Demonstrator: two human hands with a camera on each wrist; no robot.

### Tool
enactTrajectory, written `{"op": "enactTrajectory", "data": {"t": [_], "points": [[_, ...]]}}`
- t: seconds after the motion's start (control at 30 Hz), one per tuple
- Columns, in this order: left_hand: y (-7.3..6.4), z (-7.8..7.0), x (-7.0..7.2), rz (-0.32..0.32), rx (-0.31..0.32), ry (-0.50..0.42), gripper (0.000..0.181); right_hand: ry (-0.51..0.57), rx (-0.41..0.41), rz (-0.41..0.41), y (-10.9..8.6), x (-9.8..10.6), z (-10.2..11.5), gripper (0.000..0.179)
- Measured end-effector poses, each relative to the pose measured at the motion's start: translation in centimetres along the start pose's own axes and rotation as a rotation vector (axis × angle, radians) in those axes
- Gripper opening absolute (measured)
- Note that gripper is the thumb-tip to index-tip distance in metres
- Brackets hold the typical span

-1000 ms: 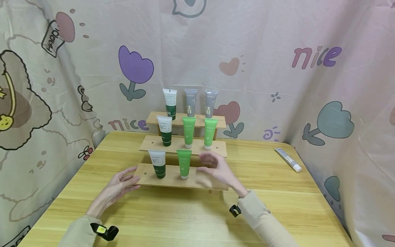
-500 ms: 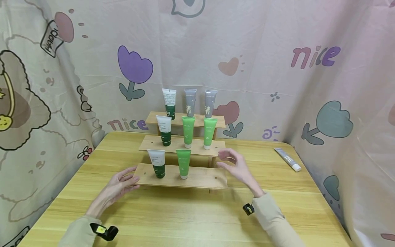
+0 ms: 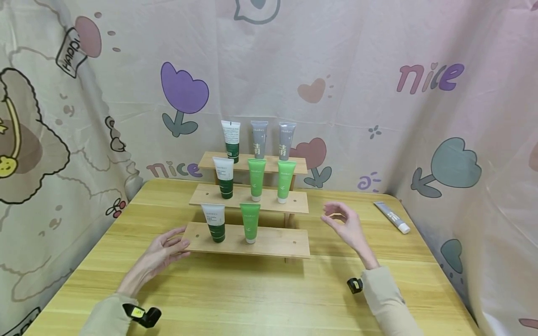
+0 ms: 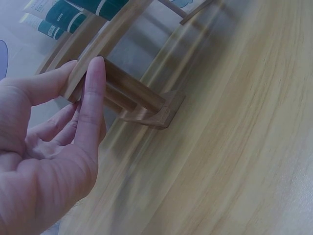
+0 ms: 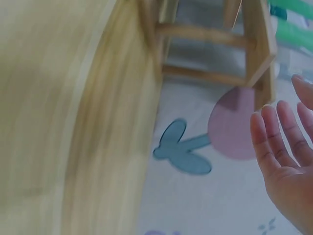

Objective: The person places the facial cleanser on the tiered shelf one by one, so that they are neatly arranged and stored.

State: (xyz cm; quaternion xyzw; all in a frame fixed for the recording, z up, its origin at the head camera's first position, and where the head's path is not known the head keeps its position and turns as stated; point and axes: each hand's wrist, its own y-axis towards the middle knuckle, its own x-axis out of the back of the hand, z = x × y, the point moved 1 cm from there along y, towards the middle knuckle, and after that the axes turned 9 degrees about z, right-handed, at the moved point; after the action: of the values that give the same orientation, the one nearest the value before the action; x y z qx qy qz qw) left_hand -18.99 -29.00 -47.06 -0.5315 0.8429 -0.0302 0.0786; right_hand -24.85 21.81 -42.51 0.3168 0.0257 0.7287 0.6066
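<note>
A three-tier wooden display stand [image 3: 275,241] holds upright squeeze tubes. My left hand [image 3: 159,256] pinches the left end of its lowest board; in the left wrist view, thumb and fingers close on the board's end [image 4: 78,81]. On that board stand a white-and-dark-green tube [image 3: 216,224] and a bright green tube [image 3: 250,225], with bare wood to their right. My right hand [image 3: 348,227] hovers right of the stand, fingers loosely curved and apart from the thumb, holding nothing. In the right wrist view, the right hand [image 5: 291,161] is beside the stand's end.
A grey tube [image 3: 392,217] lies on the table [image 3: 252,294] at the far right. The middle board carries a white-and-green tube [image 3: 225,179] and two green ones; the top board bears a white-and-green tube and two grey ones [image 3: 259,140]. A printed curtain [image 3: 344,46] hangs behind.
My right hand has moved right, from over the lowest board's right part to the space beside the stand. My left hand keeps its place on the board.
</note>
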Motion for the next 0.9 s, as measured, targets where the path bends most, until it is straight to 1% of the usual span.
{"op": "enactTrajectory", "data": {"t": [0.13, 0.23, 0.33, 0.4, 0.53, 0.67, 0.77, 0.9], "points": [[0.1, 0.0, 0.0, -0.007, 0.005, 0.016, 0.079, -0.062, -0.045, -0.045, -0.5, 1.3, -1.0, 0.031], [0.1, 0.1, 0.0, -0.016, 0.007, 0.033, 0.078, -0.107, -0.067, -0.081, -0.9, 2.3, -1.2, 0.030], [0.1, 0.1, 0.1, -0.016, 0.006, 0.035, 0.079, -0.167, -0.090, -0.099, -1.4, 3.3, -1.1, 0.030], [0.1, 0.0, 0.1, -0.014, 0.004, 0.028, 0.079, -0.203, -0.108, -0.098, -1.7, 4.1, -1.4, 0.029], [0.1, 0.1, 0.2, -0.014, -0.002, 0.018, 0.079, -0.267, -0.141, -0.086, -2.5, 5.6, -3.9, 0.029], [0.1, 0.1, 0.2, -0.015, -0.005, 0.022, 0.079, -0.332, -0.151, -0.081, -3.1, 7.0, -6.6, 0.029], [0.1, 0.1, 0.2, -0.013, -0.004, 0.030, 0.079, -0.365, -0.142, -0.077, -3.4, 7.8, -7.7, 0.029], [0.1, 0.1, 0.2, -0.007, -0.006, 0.025, 0.078, -0.412, -0.146, -0.064, -3.7, 8.7, -8.4, 0.031]]}}
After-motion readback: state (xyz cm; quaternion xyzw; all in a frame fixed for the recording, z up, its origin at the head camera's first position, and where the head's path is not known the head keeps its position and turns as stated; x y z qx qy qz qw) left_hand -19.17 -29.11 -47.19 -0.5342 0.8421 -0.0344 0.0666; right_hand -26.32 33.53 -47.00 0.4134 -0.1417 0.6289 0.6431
